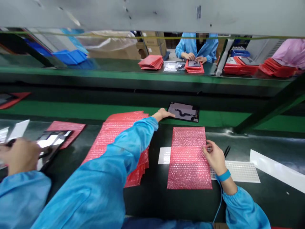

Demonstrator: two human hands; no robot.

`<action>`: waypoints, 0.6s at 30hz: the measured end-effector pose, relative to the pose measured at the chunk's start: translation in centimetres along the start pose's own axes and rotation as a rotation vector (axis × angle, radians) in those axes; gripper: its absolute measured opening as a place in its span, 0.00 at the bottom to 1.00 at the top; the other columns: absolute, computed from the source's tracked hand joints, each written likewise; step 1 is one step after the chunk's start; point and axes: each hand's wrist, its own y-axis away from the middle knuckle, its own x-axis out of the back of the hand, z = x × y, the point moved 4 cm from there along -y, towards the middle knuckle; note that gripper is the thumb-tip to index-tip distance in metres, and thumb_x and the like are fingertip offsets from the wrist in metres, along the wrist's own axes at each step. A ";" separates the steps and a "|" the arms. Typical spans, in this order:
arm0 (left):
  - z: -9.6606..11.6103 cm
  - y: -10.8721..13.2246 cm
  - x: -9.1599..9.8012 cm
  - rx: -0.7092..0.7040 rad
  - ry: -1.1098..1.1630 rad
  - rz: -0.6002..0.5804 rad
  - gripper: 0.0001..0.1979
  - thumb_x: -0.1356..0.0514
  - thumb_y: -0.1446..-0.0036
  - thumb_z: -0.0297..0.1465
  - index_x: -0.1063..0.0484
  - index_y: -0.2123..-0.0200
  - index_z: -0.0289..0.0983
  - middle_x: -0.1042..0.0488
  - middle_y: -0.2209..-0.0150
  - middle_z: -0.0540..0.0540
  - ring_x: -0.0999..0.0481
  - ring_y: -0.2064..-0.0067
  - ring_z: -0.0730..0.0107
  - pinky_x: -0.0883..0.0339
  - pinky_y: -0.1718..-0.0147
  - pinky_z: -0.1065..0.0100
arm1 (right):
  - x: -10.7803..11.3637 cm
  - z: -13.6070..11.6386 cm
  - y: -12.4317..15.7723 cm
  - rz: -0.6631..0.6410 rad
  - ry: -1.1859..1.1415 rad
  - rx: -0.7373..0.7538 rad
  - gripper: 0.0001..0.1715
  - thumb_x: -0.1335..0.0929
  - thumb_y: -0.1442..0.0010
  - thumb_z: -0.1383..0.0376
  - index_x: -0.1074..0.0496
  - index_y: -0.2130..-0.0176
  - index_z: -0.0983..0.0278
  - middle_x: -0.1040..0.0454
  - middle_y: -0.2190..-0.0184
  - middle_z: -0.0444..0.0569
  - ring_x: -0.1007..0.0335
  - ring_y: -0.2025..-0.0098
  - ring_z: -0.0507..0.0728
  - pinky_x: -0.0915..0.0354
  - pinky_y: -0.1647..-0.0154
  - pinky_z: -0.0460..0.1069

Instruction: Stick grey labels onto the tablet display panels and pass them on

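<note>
My left hand is stretched far forward, and its fingers touch the left edge of a dark flat panel with a black ribbon cable that lies on the green belt. My right hand rests on the right edge of a pink bubble-wrap bag lying flat in front of me, fingers curled on it. Under the bag lies a white sheet of small labels. A stack of pink bubble bags sits to the left, partly under my left sleeve.
At the left, a co-worker's hand is at another panel on a pink bag. Black tweezers lie by my right hand. Across the belt a person in blue works on red stacks. A white strip lies at the right.
</note>
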 end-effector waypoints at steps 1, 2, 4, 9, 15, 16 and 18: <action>0.3 0.3 0.1 -0.027 0.073 0.002 0.16 0.33 0.31 0.38 0.25 0.46 0.34 0.22 0.50 0.42 0.19 0.54 0.62 0.20 0.56 0.58 | -0.1 0.0 0.0 -0.010 -0.015 -0.003 0.25 0.31 0.34 0.52 0.23 0.43 0.61 0.15 0.60 0.50 0.22 0.66 0.61 0.29 0.58 0.55; 0.7 0.8 0.3 -0.060 0.149 0.008 0.15 0.34 0.30 0.36 0.26 0.46 0.34 0.22 0.51 0.43 0.19 0.56 0.64 0.20 0.58 0.60 | -0.2 0.1 0.0 -0.020 -0.030 -0.008 0.24 0.31 0.34 0.52 0.23 0.43 0.61 0.15 0.61 0.49 0.22 0.67 0.60 0.29 0.59 0.55; 1.7 1.8 1.1 -0.129 0.292 0.031 0.14 0.36 0.30 0.29 0.29 0.44 0.35 0.22 0.54 0.45 0.20 0.60 0.69 0.21 0.61 0.65 | -0.5 0.1 0.0 -0.035 -0.054 -0.016 0.23 0.31 0.33 0.52 0.22 0.45 0.60 0.16 0.64 0.47 0.23 0.69 0.59 0.30 0.62 0.53; 3.2 5.2 5.0 -0.249 0.501 0.024 0.18 0.38 0.36 0.21 0.33 0.45 0.38 0.24 0.63 0.48 0.24 0.70 0.73 0.24 0.67 0.69 | -1.2 -0.4 0.1 -0.010 -0.074 -0.032 0.20 0.31 0.33 0.50 0.19 0.52 0.59 0.15 0.66 0.48 0.22 0.69 0.60 0.31 0.63 0.53; 0.0 11.2 5.2 -0.266 0.540 -0.295 0.20 0.33 0.42 0.27 0.25 0.46 0.36 0.25 0.69 0.48 0.26 0.74 0.70 0.29 0.77 0.70 | 0.1 -1.0 -0.2 0.027 -0.053 -0.032 0.23 0.30 0.34 0.45 0.18 0.56 0.60 0.14 0.64 0.52 0.18 0.65 0.63 0.29 0.59 0.55; -0.8 12.2 4.3 -0.256 0.498 -0.372 0.20 0.32 0.42 0.29 0.24 0.46 0.36 0.25 0.70 0.48 0.26 0.74 0.71 0.30 0.78 0.71 | 1.1 -0.7 -0.4 0.064 -0.038 -0.041 0.25 0.30 0.34 0.44 0.18 0.57 0.60 0.14 0.65 0.52 0.19 0.66 0.64 0.29 0.59 0.55; -2.3 13.9 2.4 -0.240 0.392 -0.493 0.19 0.31 0.42 0.32 0.23 0.47 0.37 0.24 0.70 0.48 0.26 0.75 0.71 0.32 0.78 0.72 | 3.7 0.2 -0.7 0.164 0.044 -0.082 0.28 0.31 0.34 0.41 0.18 0.56 0.61 0.15 0.68 0.53 0.20 0.67 0.64 0.29 0.60 0.56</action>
